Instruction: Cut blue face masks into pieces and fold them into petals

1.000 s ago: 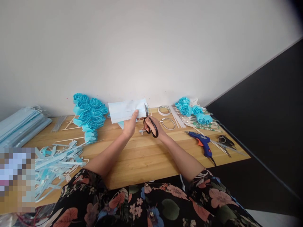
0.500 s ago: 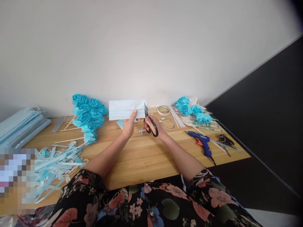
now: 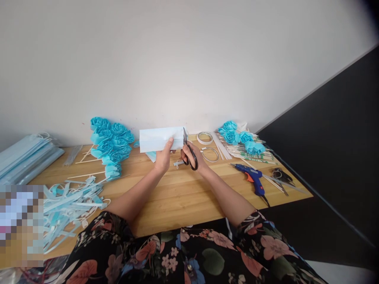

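Observation:
A pale blue face mask (image 3: 154, 139) is held up over the table, gripped near its right part by my left hand (image 3: 163, 157), thumb on the front. My right hand (image 3: 197, 154) is wrapped around black-handled scissors (image 3: 194, 161), whose blades point upward along the mask's right edge. Whether the blades are closed on the material is hard to tell. Beneath my hands lie a piece of blue mask fabric (image 3: 151, 156) and a small cut strip with a loop (image 3: 178, 163).
Blue fabric flowers (image 3: 111, 144) on sticks lie left, more flowers (image 3: 245, 137) right on wrapped sticks. Stacked masks (image 3: 26, 157) and cut strips (image 3: 74, 205) fill the left side. A tape roll (image 3: 205, 138), a wire coil (image 3: 211, 154), a blue glue gun (image 3: 251, 175) and keys (image 3: 282, 175) lie right.
The mask has shifted slightly right and down, and its face looks folded differently. The scissor blades have moved a little right and look more closed together.

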Motion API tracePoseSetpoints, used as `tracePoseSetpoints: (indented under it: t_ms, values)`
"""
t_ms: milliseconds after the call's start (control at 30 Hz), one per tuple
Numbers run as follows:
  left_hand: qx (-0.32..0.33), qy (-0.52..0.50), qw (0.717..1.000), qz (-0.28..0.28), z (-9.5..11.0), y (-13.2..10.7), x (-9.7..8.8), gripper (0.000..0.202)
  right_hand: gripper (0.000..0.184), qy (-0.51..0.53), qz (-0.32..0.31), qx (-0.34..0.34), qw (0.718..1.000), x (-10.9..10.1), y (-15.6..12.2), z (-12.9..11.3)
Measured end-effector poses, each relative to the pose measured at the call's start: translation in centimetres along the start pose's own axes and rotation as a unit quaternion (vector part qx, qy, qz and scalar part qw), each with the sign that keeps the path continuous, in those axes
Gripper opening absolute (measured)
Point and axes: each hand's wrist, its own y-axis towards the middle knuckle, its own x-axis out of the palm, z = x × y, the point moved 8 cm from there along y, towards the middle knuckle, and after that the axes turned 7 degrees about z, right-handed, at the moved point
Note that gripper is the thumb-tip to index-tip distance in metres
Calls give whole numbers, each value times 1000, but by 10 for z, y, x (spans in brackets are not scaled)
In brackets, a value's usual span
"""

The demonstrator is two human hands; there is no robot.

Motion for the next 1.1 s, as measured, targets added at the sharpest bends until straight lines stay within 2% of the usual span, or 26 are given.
tracePoseSetpoints:
  t_ms: [167, 400, 767, 1100]
  values:
    - [-9, 9, 1000, -7, 3, -4, 2, 41, 54, -12, 6, 2, 1000, -3, 1, 1]
    - [-39, -19, 999, 11, -8, -2, -2, 42, 54, -15, 16, -5, 1000, -5, 1, -1]
    - [-31, 17, 999, -13, -9, -1, -1, 41, 51, -8, 22, -13, 1000, -5, 0, -5]
    - [-36, 14, 999, -3, -11, -2, -3, 41, 49, 9, 22, -5, 1000, -7, 3, 9]
